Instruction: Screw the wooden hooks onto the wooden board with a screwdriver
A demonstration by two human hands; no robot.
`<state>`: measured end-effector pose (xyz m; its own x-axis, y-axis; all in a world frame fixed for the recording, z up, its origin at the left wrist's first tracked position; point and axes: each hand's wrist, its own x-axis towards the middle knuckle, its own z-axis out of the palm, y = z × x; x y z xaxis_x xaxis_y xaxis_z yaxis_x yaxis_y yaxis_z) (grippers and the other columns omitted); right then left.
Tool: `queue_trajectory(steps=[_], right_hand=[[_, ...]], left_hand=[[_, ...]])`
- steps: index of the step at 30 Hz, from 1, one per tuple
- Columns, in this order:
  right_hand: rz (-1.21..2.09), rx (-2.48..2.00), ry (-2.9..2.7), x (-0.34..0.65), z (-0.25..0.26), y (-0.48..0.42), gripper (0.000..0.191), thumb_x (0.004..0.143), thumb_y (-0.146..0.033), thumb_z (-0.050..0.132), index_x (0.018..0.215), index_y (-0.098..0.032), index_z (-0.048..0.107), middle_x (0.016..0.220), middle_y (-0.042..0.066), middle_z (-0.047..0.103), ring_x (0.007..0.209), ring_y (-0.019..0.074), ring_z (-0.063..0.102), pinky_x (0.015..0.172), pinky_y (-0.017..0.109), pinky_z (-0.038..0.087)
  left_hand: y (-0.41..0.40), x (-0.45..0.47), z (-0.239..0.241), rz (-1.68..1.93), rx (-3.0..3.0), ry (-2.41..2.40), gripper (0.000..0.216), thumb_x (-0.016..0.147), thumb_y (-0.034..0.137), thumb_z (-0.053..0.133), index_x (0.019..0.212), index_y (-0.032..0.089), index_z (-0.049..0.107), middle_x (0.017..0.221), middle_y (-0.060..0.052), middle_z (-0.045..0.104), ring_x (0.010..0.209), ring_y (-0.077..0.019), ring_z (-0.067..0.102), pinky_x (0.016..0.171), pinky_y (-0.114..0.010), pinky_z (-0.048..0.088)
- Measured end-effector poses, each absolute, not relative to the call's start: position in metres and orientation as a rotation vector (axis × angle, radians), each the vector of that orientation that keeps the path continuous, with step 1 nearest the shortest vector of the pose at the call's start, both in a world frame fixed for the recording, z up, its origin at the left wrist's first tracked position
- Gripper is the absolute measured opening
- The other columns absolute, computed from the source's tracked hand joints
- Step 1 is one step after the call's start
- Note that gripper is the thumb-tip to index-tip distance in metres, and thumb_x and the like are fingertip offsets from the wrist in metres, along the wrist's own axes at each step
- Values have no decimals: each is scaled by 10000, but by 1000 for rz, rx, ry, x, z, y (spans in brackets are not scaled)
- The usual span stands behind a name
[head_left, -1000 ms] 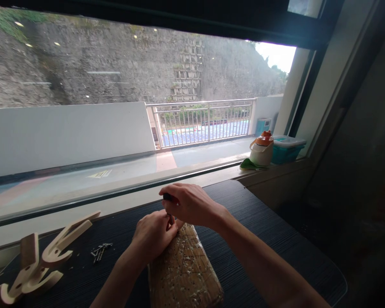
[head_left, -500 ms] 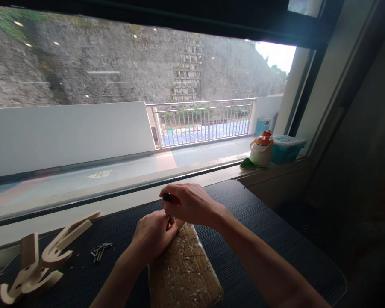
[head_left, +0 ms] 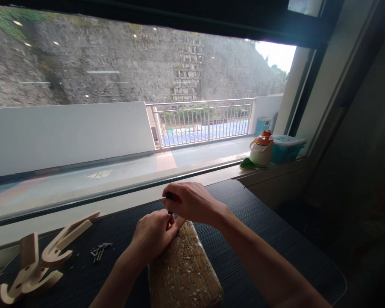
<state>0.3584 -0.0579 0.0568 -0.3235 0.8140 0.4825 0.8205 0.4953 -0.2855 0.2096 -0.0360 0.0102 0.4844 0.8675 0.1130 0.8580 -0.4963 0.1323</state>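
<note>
My right hand is closed around the black and red handle of a screwdriver, held upright with its shaft pointing down. Just below, my left hand has its fingers pinched together by the lower shaft. A bit of light wood seems to show beside those fingertips, but what they grip is mostly hidden. Both hands are over the far end of a worn, pitted wooden block, scattered with small holes and scratches. The screwdriver's tip cannot be seen.
Several curved wooden hook pieces lie at the left of the dark table. Near them is a small pile of screws. On the windowsill stand a bottle with an orange top and a teal box.
My right hand has shifted very slightly and turned at the wrist, and more of the screwdriver shaft shows below it. My left hand and the block have stayed put.
</note>
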Motion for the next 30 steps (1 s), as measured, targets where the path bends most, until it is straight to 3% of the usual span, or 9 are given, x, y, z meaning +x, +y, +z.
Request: queue_trajectory(steps=[7, 14, 22, 27, 30], right_hand=[[-33, -1433, -2130, 357, 55, -55, 268, 863, -436, 462, 894, -205, 596, 698, -3, 626, 598, 109, 518, 531, 235, 246], [-9, -1352, -2177, 359, 58, -59, 184, 843, -317, 502, 970, -243, 612, 768, -15, 650, 659, 108, 538, 561, 228, 261], [-13, -1421, -2135, 359, 55, -54, 286, 866, -438, 453, 881, -204, 616, 683, 1, 628, 593, 105, 509, 528, 234, 242], [-11, -1351, -2152, 360, 56, -58, 218, 817, -342, 522, 992, -243, 607, 741, -17, 651, 633, 110, 532, 552, 231, 266], [-38, -1328, -2167, 361, 56, -58, 188, 840, -321, 490, 930, -223, 622, 771, -3, 660, 649, 110, 537, 556, 235, 270]], left_hand=[[-33, 210, 7, 274, 2642, 1554, 265, 794, 437, 469, 691, 228, 595, 702, -15, 681, 658, -203, 619, 536, -265, 294], [-34, 211, 8, 273, 2653, 1546, 285, 799, 430, 451, 661, 223, 591, 679, -20, 675, 653, -207, 618, 532, -267, 274], [-34, 208, 6, 301, 2646, 1537, 255, 794, 421, 463, 689, 227, 592, 689, -14, 677, 641, -200, 611, 531, -263, 283], [-34, 210, 8, 269, 2650, 1537, 282, 802, 425, 450, 662, 223, 587, 682, -21, 675, 643, -205, 614, 535, -267, 279], [-33, 210, 7, 282, 2657, 1538, 273, 801, 424, 455, 668, 225, 586, 683, -19, 675, 651, -204, 616, 538, -265, 282]])
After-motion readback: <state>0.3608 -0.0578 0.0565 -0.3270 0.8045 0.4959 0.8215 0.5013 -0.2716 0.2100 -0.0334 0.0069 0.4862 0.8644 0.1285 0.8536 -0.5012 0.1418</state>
